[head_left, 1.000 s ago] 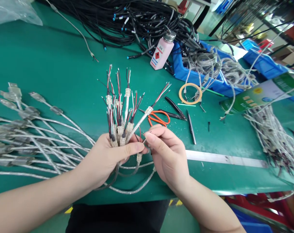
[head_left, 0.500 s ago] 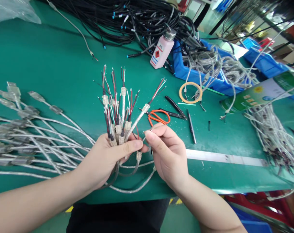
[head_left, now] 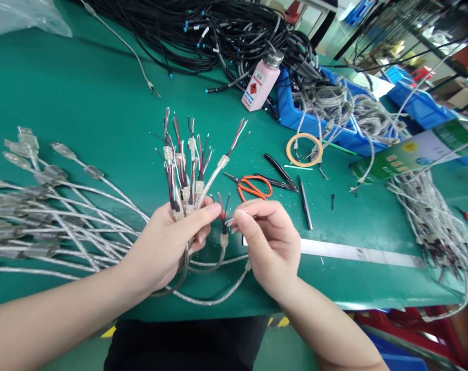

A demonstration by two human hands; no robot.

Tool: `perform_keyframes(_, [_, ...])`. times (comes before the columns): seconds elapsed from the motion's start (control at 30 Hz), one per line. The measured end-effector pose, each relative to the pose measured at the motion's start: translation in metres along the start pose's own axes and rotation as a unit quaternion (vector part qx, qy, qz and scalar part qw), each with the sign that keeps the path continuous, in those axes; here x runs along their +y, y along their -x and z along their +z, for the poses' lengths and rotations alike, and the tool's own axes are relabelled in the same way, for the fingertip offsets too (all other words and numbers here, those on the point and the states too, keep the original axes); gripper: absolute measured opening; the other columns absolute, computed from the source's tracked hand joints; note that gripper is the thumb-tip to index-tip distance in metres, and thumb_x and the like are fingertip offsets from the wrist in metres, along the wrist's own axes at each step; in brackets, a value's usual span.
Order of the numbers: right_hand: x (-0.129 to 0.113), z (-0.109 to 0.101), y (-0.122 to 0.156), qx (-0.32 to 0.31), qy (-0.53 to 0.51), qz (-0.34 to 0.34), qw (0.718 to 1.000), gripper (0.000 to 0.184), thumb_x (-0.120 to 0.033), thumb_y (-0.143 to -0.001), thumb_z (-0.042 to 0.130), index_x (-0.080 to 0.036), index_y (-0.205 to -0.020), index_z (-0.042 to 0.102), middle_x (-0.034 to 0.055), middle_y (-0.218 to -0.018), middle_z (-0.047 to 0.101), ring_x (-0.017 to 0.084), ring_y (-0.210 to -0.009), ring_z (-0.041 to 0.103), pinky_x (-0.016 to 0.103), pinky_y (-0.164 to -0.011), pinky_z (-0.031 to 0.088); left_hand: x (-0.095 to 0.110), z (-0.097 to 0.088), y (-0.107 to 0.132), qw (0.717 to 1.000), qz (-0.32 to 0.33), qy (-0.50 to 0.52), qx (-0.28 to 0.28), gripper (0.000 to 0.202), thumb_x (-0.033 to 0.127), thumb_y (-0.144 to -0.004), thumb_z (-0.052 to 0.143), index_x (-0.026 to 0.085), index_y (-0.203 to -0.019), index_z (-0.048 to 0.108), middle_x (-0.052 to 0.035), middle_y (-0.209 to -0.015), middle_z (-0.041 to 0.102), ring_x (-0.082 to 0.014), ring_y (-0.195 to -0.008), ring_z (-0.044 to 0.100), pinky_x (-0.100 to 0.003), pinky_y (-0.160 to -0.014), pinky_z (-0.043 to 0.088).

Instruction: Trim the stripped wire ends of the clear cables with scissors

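Observation:
My left hand (head_left: 179, 232) is closed around a bundle of clear-jacketed USB cables (head_left: 197, 188). Their stripped ends point up and away, with red, white and black wires fanned out. To the left, the cables' USB plugs (head_left: 28, 138) lie spread on the table. My right hand (head_left: 270, 237) pinches a thin white wire between thumb and forefinger. That wire seems to belong to a single cable end (head_left: 224, 239) standing between my two hands, its red and dark wires upright. The left thumb and forefinger are close beside these wires; whether they touch is unclear.
Orange-handled scissors (head_left: 256, 186), black-handled pliers (head_left: 280, 172) and tweezers (head_left: 305, 203) lie beyond my right hand. Farther back are a pink bottle (head_left: 261, 85), a tape roll (head_left: 304, 150), blue bins (head_left: 291, 105) and black cables (head_left: 152, 31). A green can (head_left: 407, 149) lies at right.
My left thumb has drawn back from the single cable end, so its wires now show apart from the fingers. The bundle has shifted slightly. My right hand keeps its pinch.

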State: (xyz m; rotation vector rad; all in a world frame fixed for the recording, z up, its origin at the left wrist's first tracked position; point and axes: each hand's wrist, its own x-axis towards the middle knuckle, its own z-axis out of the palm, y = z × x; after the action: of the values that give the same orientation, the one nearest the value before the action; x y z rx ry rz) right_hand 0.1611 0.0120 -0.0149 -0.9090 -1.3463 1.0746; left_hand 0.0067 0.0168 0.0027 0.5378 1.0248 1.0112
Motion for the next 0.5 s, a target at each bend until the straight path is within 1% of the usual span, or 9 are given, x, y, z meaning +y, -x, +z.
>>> perform_keyframes(0.07, [-0.001,-0.0016,-0.0025,0.017,-0.01,0.024,1.0,0.009,-0.014,-0.092,0.064,-0.023,-0.092,0.066,-0.0027,-0.081,0.067,0.009,-0.073,0.063,0.023,-0.067,0.052,0.0031,-0.0016,0.0,1.0,0.017,0.011,0.015,0.011,0.024,-0.08,0.073,0.019,-0.08,0.063,0.0072,-0.052,0.046,-0.0058,-0.046,0.04,-0.016,-0.04,0.03])
perform_keyframes(0.1, [-0.0016,-0.0025,-0.0036,0.025,-0.017,0.038,0.999,0.008,-0.015,-0.092,0.065,-0.023,-0.092,0.066,-0.0029,-0.08,0.069,0.009,-0.071,0.064,0.022,-0.065,0.052,0.0046,-0.0026,0.0003,0.999,0.03,0.011,0.013,0.009,0.023,-0.079,0.072,0.019,-0.08,0.064,0.0077,-0.05,0.044,-0.0058,-0.045,0.038,-0.017,-0.04,0.029])
perform_keyframes(0.17, [-0.0027,-0.0039,-0.0053,0.033,-0.031,0.064,0.997,0.006,-0.017,-0.09,0.067,-0.023,-0.09,0.067,-0.0029,-0.079,0.071,0.009,-0.069,0.065,0.022,-0.063,0.053,0.0068,-0.004,0.001,0.998,0.059,-0.001,0.0,0.006,0.02,-0.079,0.07,0.019,-0.079,0.064,0.0083,-0.045,0.04,-0.0059,-0.041,0.035,-0.019,-0.04,0.027])
perform_keyframes(0.23, [-0.0036,-0.005,-0.006,0.026,-0.037,0.079,0.996,0.006,-0.018,-0.088,0.07,-0.023,-0.09,0.067,-0.0024,-0.079,0.073,0.01,-0.069,0.066,0.022,-0.063,0.054,0.0073,-0.0044,0.0014,0.997,0.075,-0.022,-0.012,0.005,0.02,-0.078,0.07,0.02,-0.077,0.065,0.0079,-0.044,0.04,-0.0064,-0.041,0.034,-0.02,-0.04,0.026])
perform_keyframes(0.4, [-0.0047,-0.0064,-0.0065,0.011,-0.052,0.082,0.995,0.007,-0.018,-0.089,0.069,-0.024,-0.091,0.069,-0.0021,-0.08,0.073,0.01,-0.07,0.068,0.022,-0.065,0.055,0.0033,-0.0039,0.0006,0.996,0.043,-0.064,-0.038,0.012,0.027,-0.079,0.073,0.021,-0.077,0.063,0.0069,-0.053,0.044,-0.0065,-0.046,0.035,-0.019,-0.041,0.025])
perform_keyframes(0.5, [-0.0055,-0.0068,-0.0077,-0.002,-0.057,0.072,0.996,0.008,-0.017,-0.089,0.069,-0.024,-0.091,0.069,-0.0027,-0.08,0.071,0.009,-0.07,0.066,0.021,-0.065,0.054,0.0015,-0.0058,0.0008,0.992,0.048,-0.099,-0.061,0.017,0.028,-0.076,0.077,0.021,-0.077,0.061,0.0063,-0.055,0.049,-0.0064,-0.048,0.039,-0.018,-0.044,0.028])
